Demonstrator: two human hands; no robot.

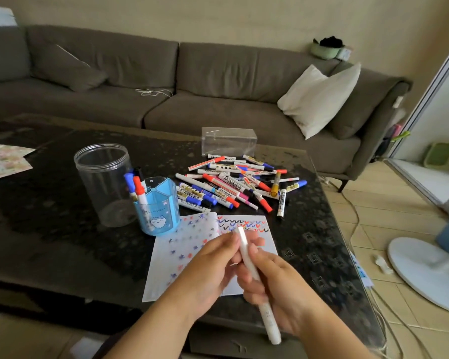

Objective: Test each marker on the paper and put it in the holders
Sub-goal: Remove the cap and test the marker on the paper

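Both my hands hold one long white marker (267, 317) above the near end of the test paper (267, 242). My right hand (278, 283) grips its barrel. My left hand (213, 265) pinches its upper end, near the cap. The paper carries red, blue and pink squiggles and star marks. A pile of several markers (233, 185) lies beyond the paper. The blue divided holder (161, 208) stands left of the paper with three markers (136, 185) in it. A clear round jar (101, 182) stands behind it.
A clear plastic box (228, 142) sits behind the pile on the dark table (49, 229). Patterned sheets (3, 161) lie at the table's far left. A grey sofa (166, 81) runs along the back. A white fan base (425, 270) and cables are on the floor at right.
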